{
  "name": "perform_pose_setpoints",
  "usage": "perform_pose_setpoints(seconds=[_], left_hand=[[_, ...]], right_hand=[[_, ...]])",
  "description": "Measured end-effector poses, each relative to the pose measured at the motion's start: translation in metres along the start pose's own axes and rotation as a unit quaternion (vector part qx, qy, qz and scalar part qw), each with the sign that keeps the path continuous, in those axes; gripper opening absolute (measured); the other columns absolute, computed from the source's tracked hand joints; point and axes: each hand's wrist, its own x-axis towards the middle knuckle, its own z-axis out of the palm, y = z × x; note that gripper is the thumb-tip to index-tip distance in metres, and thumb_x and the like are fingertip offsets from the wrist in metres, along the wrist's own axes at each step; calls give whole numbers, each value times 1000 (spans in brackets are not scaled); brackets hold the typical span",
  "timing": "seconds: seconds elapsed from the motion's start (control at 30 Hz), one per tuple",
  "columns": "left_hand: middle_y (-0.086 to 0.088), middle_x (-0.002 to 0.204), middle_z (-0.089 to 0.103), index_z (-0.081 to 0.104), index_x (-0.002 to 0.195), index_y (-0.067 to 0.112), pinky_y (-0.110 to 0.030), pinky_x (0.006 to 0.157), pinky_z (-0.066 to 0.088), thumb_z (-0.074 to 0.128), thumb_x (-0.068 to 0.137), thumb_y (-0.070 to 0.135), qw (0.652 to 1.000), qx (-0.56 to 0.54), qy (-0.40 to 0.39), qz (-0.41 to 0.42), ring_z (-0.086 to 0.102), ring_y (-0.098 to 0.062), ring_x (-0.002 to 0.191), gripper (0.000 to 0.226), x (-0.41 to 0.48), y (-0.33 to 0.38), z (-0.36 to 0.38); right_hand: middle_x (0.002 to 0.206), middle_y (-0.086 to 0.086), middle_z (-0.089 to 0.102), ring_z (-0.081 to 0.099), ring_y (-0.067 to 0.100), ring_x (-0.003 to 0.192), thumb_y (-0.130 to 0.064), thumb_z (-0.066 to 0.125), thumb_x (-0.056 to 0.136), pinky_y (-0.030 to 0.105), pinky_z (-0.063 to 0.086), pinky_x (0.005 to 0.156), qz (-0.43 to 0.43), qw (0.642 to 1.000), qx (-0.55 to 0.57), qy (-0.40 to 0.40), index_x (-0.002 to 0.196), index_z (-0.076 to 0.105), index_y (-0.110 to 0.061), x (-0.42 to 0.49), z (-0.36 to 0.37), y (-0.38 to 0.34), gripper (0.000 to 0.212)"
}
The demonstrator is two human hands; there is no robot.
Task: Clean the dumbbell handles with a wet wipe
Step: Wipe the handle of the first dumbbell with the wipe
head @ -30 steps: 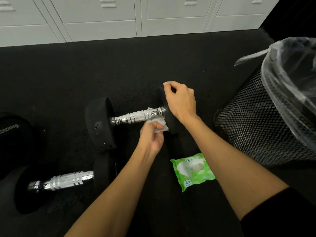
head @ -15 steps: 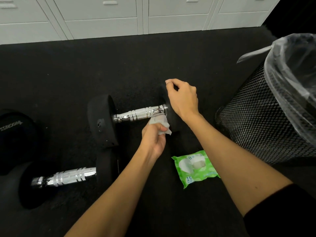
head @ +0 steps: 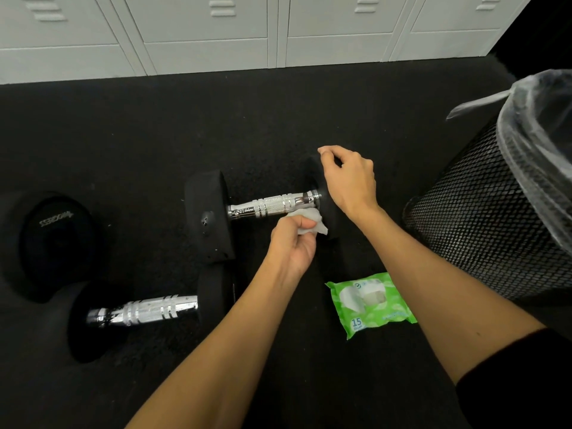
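Wipe (head: pixel 305 219) sits bunched in the left hand's (head: pixel 292 243) closed fingers, handle (head: pixel 269 205) just beyond it, while the right hand (head: pixel 349 181) curls over the head (head: pixel 311 178); risk is the wad skidding off chrome, or the dumbbell rolling if the right grip slackens.

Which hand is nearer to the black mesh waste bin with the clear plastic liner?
Right. The right hand holds the dumbbell's black end weight, left of the black mesh bin; the left hand, gripping the white wipe, is farther left.
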Motion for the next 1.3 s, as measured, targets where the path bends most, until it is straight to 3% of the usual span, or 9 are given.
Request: perform_pose_setpoints(seconds=[0.3, 0.5, 0.67, 0.77, 0.83, 0.93, 1.0, 1.2, 1.3], left_hand=[[-9, 106, 61, 57, 106, 4, -33, 93, 47, 42, 64, -15, 980, 140, -126, 64, 57, -22, 102, 48, -34, 36, -19], [-12, 78, 46, 46, 74, 9, -37, 66, 39, 52, 75, 20, 971, 135, -189, 53, 51, -25, 67, 12, -48, 74, -22], [-22, 130, 56, 50, 127, -5, -40, 107, 39, 41, 89, 60, 965, 100, -243, -4, 55, -31, 121, 76, -62, 94, -19], [-17, 125, 62, 47, 133, 4, -35, 101, 46, 35, 91, 64, 957, 196, -212, 20, 61, -23, 115, 74, -73, 106, -15], [-2, 118, 66, 51, 129, 19, -28, 95, 46, 40, 95, 55, 906, 370, -146, 146, 62, -13, 111, 51, -79, 113, -19], [3, 135, 55, 51, 135, 18, -17, 102, 34, 57, 93, 29, 671, 606, 0, 427, 48, -9, 126, 44, -76, 128, -38], [-3, 148, 41, 41, 141, 15, -18, 107, 24, 58, 92, 21, 590, 661, 44, 462, 34, -15, 138, 52, -71, 135, -52], [-9, 147, 41, 27, 148, 9, -24, 106, 29, 55, 95, 34, 646, 671, 44, 362, 36, -23, 137, 65, -64, 136, -69], [-8, 147, 41, 27, 149, 10, -26, 106, 31, 54, 95, 35, 649, 670, 40, 358, 37, -23, 136, 65, -65, 138, -69]], right_hand=[[89, -7, 64, 57, 4, 72, -37, 39, 99, 24, 43, 67, 11, 1000, -14, -21, 119, 63, -28, -3, -5, -6, 33], [127, 0, 58, 51, 18, 117, -33, 50, 95, 34, 41, 100, -105, 990, -96, 7, 127, 56, -24, -20, -11, -39, 34], [112, -13, 65, 60, 2, 104, -48, 61, 86, 27, 52, 87, -44, 941, 130, -309, 120, 62, -35, -52, -9, -72, 37], [109, -6, 68, 65, 8, 101, -24, 67, 87, 33, 57, 83, -18, 934, 195, -299, 119, 65, -29, -50, 0, -67, 32], [105, -7, 69, 65, 7, 96, -17, 68, 86, 26, 54, 79, -24, 952, 189, -241, 112, 69, -26, -46, 7, -66, 27], [103, -7, 67, 61, 2, 89, -19, 64, 88, 11, 44, 64, -56, 982, 69, -168, 110, 69, -25, -46, 20, -72, 23], [106, -1, 65, 60, 10, 97, -16, 59, 90, 15, 47, 69, -95, 979, 3, -178, 113, 67, -21, -49, 36, -71, 25], [91, -2, 44, 43, 11, 102, -9, 53, 93, 26, 46, 93, -235, 946, -113, -195, 112, 60, -9, -76, 67, -57, 21], [95, 7, 61, 64, 19, 99, -20, 62, 89, 41, 47, 100, -160, 969, -22, -188, 106, 55, -9, -81, 60, -51, 21]])
